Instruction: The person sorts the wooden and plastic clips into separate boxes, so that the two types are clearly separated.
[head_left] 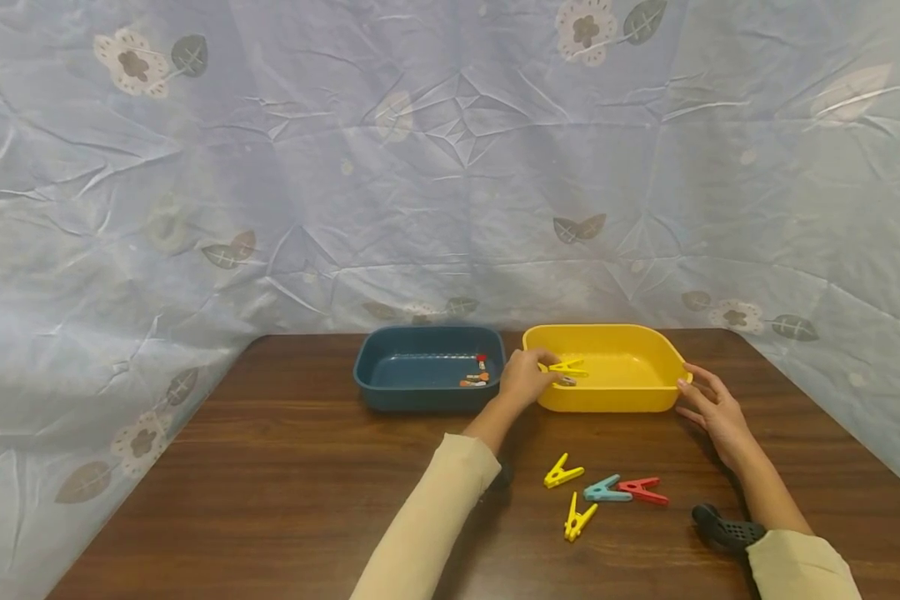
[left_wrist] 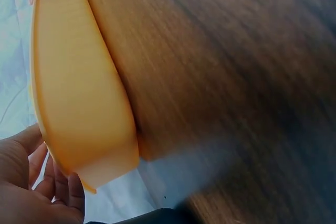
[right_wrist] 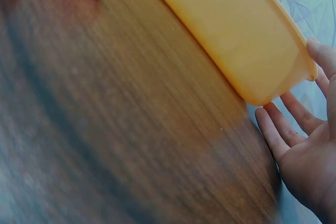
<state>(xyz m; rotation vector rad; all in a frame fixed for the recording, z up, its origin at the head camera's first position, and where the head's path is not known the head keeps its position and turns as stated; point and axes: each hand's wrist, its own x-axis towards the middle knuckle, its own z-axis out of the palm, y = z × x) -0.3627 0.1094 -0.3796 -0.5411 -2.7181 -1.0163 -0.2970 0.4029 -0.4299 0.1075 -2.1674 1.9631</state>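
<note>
- Left hand (head_left: 525, 377) grips the left end of the yellow tub (head_left: 600, 400), thumb and fingers curled about the rim; the forearm reaches forward and slightly inward.
- Right hand (head_left: 720, 410) holds the tub's other end, thumb and forefinger at the rim, the remaining fingers spread below along the outer wall; its forearm slants inward from the lower right.
- Both hands are well apart, the yellow tub between them near the far edge of the table (head_left: 270, 467).
- Inside it, by the left fingers, lies a yellow clip (head_left: 562, 367), with a small greyish thing (head_left: 567, 381) below, partly covered and hard to make out.
- Nearer the person lie two more yellow clips (head_left: 555, 479), a blue clip (head_left: 592, 493) and a red clip (head_left: 630, 487), the blue and red ones close together.
- Left of the yellow tub sits a blue tub (head_left: 420, 401) holding small pieces (head_left: 476, 381), too small to identify.
- Pale sleeves (head_left: 427, 517) run out of the head view; a black wrist device (head_left: 727, 530) shows at the right wrist.
- Both wrist views show the tub's outside only; its inside is hidden there.
</note>
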